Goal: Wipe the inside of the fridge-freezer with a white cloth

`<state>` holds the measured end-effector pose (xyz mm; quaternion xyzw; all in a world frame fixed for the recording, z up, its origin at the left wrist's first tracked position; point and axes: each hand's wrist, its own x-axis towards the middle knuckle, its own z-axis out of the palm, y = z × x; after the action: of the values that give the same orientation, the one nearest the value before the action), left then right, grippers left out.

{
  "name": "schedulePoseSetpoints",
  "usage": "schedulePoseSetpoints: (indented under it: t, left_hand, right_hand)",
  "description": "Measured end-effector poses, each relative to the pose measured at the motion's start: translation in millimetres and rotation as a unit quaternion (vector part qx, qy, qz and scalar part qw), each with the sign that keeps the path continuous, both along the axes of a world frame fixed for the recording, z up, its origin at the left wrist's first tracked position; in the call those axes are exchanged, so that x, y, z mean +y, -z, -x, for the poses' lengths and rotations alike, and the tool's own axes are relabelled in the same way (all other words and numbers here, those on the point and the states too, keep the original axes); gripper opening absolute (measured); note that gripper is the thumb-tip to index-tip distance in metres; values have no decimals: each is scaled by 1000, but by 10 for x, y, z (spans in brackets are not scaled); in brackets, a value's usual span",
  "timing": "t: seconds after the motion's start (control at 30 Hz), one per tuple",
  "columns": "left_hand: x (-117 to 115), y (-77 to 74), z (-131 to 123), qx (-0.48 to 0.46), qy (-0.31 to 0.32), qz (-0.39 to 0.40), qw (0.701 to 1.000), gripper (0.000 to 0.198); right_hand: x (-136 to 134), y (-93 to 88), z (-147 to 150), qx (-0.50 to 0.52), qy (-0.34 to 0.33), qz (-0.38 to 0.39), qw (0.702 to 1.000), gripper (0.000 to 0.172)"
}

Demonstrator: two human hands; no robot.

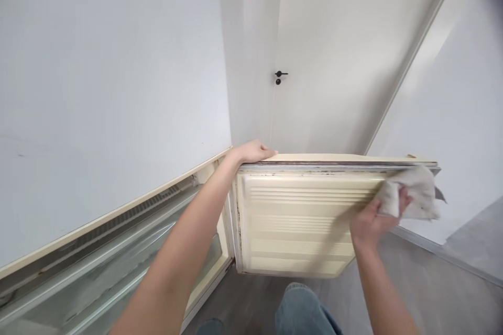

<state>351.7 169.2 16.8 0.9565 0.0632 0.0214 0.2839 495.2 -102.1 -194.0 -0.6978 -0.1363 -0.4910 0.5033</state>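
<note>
A cream-coloured fridge door (298,209) hangs open in front of me, its ribbed inner panel facing me. Dark stains run along the gasket (326,167) at its upper edge. My left hand (253,152) grips the door's top edge near the hinge side, its fingertips partly hidden. At the far right end of the door, my right hand (379,214) clasps a whitish cloth (420,193), slightly blurred. The cloth lies against the upper corner, where a strip of the gasket (440,195) sticks out past the edge.
To the left is the open fridge body (118,214), with translucent drawer fronts (129,261) under a grille and a white top (110,89). Behind stands a white room door (334,52) with a black handle (280,74). My knee (302,309) is below, over the grey floor (243,298).
</note>
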Motion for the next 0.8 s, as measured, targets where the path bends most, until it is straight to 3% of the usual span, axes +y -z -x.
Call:
schedulePoseSetpoints:
  t: [0.1,0.2,0.3,0.4,0.53,0.63,0.73,0.8]
  left_hand:
    - [-9,-12,13,-1,4,2,1000,52]
    - [16,4,-1,-2,6,6,1000,50]
    - [53,34,-30,-8,4,15,1000,46]
    - [55,44,-46,-18,7,27,999,45]
    - [19,23,-30,-26,8,31,999,46]
    - [4,6,-7,-25,1,30,999,45]
    - [4,-3,14,-18,3,29,999,42]
    - [4,-5,21,-16,7,27,999,42]
  right_hand:
    - [251,-225,171,-35,18,47,998,63]
    - [555,-150,405,-39,19,121,992,59]
    - [906,-58,693,-43,-34,201,978,57]
    - [1251,-53,990,-80,-94,271,955,55]
    - [1563,-20,1271,-164,-126,343,916,59]
    - [1629,156,1357,-173,-187,427,868,61]
    - [1587,448,1370,-129,-264,504,812,61]
    - [1536,670,1361,-95,-300,524,791,61]
